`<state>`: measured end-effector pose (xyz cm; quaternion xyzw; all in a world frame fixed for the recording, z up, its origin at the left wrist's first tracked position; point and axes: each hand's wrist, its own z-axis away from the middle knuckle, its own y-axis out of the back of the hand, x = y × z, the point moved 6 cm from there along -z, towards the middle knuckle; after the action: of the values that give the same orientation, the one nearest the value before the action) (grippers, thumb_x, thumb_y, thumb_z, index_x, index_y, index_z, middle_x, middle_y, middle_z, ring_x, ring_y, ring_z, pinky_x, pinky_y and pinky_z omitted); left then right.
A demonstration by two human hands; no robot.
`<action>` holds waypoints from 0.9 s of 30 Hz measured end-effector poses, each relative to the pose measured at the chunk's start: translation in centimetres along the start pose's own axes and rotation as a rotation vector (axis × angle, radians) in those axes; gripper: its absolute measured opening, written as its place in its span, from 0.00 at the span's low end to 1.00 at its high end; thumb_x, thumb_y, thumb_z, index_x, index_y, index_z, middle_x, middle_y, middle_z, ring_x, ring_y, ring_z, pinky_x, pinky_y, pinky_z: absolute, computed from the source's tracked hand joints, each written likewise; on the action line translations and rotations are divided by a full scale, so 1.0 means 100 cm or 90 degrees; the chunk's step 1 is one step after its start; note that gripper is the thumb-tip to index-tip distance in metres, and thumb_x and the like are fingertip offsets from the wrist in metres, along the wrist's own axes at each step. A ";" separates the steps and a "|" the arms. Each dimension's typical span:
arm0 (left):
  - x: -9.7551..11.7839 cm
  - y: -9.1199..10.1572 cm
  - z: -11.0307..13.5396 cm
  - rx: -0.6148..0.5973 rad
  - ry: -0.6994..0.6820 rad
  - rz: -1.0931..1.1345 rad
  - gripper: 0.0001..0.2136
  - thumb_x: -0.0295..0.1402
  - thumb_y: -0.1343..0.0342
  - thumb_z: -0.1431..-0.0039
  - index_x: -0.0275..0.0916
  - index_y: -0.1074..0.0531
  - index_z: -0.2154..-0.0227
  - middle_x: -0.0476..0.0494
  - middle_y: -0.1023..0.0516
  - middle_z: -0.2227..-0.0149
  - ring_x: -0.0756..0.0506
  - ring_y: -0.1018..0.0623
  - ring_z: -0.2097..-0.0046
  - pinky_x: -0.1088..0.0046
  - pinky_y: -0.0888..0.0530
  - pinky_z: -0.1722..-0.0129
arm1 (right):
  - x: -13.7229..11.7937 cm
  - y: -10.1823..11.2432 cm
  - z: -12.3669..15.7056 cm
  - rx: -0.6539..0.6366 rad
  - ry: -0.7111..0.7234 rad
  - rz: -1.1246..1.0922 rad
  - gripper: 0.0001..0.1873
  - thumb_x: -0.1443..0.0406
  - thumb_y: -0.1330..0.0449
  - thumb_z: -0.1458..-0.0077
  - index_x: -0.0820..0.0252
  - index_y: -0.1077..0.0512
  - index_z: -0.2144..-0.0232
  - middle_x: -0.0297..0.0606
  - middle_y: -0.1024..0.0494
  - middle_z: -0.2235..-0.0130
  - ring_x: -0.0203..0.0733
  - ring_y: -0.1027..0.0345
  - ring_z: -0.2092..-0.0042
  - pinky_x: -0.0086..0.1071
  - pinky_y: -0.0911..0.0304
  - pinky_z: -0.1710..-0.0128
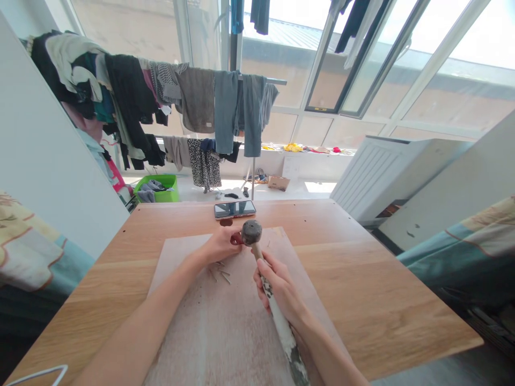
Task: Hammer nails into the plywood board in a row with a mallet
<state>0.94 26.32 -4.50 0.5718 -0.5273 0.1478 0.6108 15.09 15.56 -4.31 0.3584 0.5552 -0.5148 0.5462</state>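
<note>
My right hand [277, 287] is wrapped round the paint-flecked wooden handle of a hammer [257, 252], whose dark round head sits raised over the far end of a pale board [225, 321]. My left hand [223, 244] rests on the board just left of the hammer head, fingers pinched on something small and reddish I cannot make out. Several loose nails [220, 272] lie on the board below that hand.
The board lies on a wooden table [362, 279]. A phone [234, 208] lies flat at the table's far edge. Beyond stand a clothes rack full of laundry [181, 107], a green basket [157, 188] and a white radiator panel [378, 171]. A white wire hanger [40, 374] pokes in at bottom left.
</note>
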 end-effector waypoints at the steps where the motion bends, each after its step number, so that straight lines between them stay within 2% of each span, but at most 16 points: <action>1: 0.001 0.000 0.000 -0.010 0.002 0.009 0.06 0.31 0.41 0.51 0.37 0.25 0.68 0.51 0.26 0.73 0.49 0.28 0.71 0.75 0.33 0.70 | 0.000 0.001 0.000 0.000 0.000 0.000 0.17 0.50 0.41 0.39 0.57 0.34 0.66 0.24 0.32 0.75 0.25 0.43 0.86 0.19 0.45 0.92; 4: 0.002 0.006 0.002 -0.053 0.035 -0.002 0.11 0.34 0.41 0.50 0.38 0.26 0.63 0.50 0.24 0.70 0.48 0.26 0.68 0.74 0.31 0.67 | -0.003 0.003 0.000 0.008 0.009 -0.009 0.18 0.49 0.40 0.40 0.56 0.34 0.66 0.23 0.32 0.76 0.25 0.44 0.86 0.19 0.45 0.92; 6: 0.003 0.018 0.005 -0.086 0.061 -0.078 0.14 0.35 0.40 0.51 0.39 0.26 0.60 0.50 0.26 0.67 0.46 0.26 0.66 0.73 0.30 0.65 | -0.006 0.004 0.000 0.017 0.016 -0.017 0.19 0.48 0.40 0.40 0.56 0.34 0.65 0.23 0.33 0.76 0.25 0.44 0.86 0.19 0.45 0.92; 9: 0.003 0.037 0.016 -0.196 0.110 -0.218 0.12 0.33 0.39 0.55 0.40 0.26 0.65 0.50 0.29 0.67 0.46 0.28 0.65 0.73 0.33 0.68 | -0.008 0.006 -0.001 0.027 0.019 -0.030 0.19 0.48 0.40 0.41 0.56 0.34 0.62 0.22 0.33 0.76 0.25 0.45 0.86 0.19 0.45 0.92; 11: 0.001 0.045 0.024 -0.280 0.152 -0.263 0.09 0.33 0.40 0.56 0.40 0.26 0.68 0.51 0.31 0.69 0.46 0.29 0.66 0.74 0.35 0.69 | -0.008 0.006 -0.001 0.033 0.019 -0.036 0.18 0.48 0.40 0.41 0.56 0.34 0.62 0.22 0.33 0.75 0.25 0.45 0.86 0.20 0.45 0.92; 13: 0.000 0.049 0.029 -0.316 0.181 -0.280 0.08 0.33 0.41 0.57 0.40 0.25 0.71 0.51 0.31 0.69 0.46 0.29 0.66 0.74 0.36 0.70 | -0.007 0.006 -0.001 0.035 0.020 -0.039 0.18 0.49 0.39 0.41 0.56 0.34 0.63 0.22 0.33 0.75 0.25 0.45 0.86 0.20 0.45 0.92; 23: 0.004 0.038 0.029 -0.320 0.200 -0.306 0.04 0.30 0.41 0.60 0.40 0.25 0.77 0.48 0.27 0.68 0.45 0.27 0.67 0.73 0.36 0.72 | -0.008 0.006 -0.001 0.031 0.018 -0.035 0.16 0.50 0.40 0.40 0.56 0.34 0.64 0.22 0.33 0.75 0.25 0.45 0.86 0.19 0.44 0.92; 27: 0.008 0.040 0.024 -0.254 0.164 -0.309 0.04 0.29 0.41 0.60 0.39 0.25 0.76 0.47 0.26 0.65 0.46 0.27 0.67 0.73 0.36 0.73 | -0.009 0.007 -0.002 0.034 0.021 -0.037 0.16 0.51 0.40 0.40 0.56 0.34 0.65 0.22 0.33 0.76 0.25 0.45 0.86 0.19 0.44 0.92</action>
<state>-2.99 25.12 -2.15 0.5268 -0.3125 -0.0371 0.7896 15.83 16.04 -3.57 0.3651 0.5601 -0.5394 0.5119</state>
